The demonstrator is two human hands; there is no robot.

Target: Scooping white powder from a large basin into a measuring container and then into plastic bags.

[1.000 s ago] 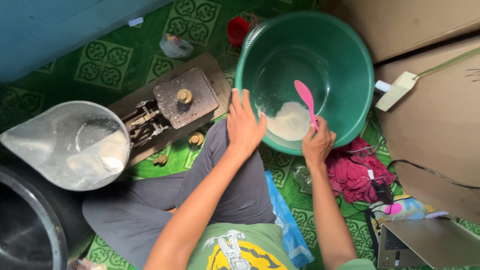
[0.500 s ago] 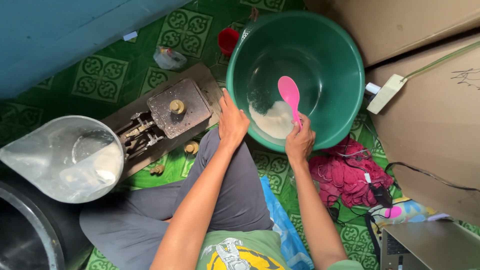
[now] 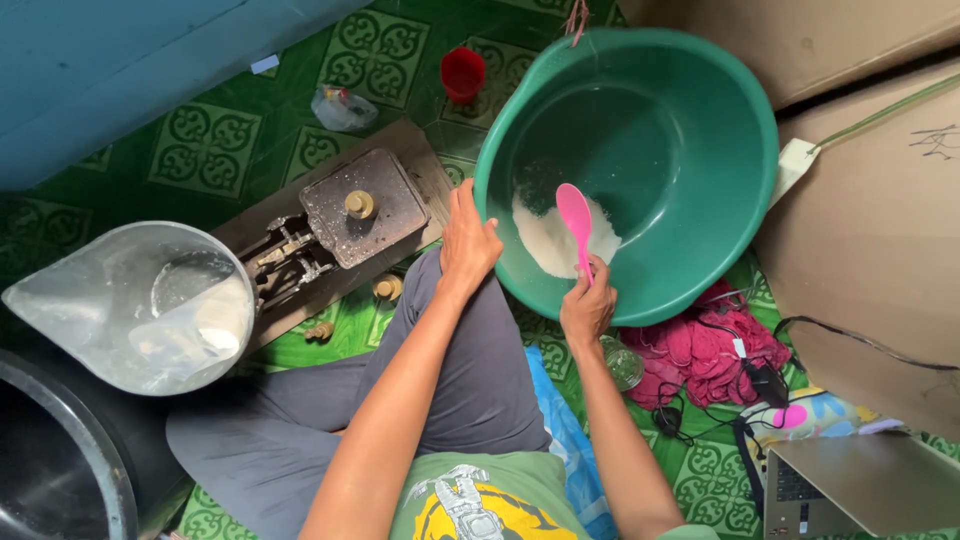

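fingers: left hand curled over the green basin near rim | right hand pinching the pink spoon handle | spoon likely light, stiff; basin light, best held at its rim

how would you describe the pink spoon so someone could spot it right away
Find the big green basin tilted on the green patterned floor. Inside it, over the white powder, the right hand holds a flat pink spoon. It is the only pink thing within the basin.

Laptop cut off by edge; spoon handle hidden in right hand
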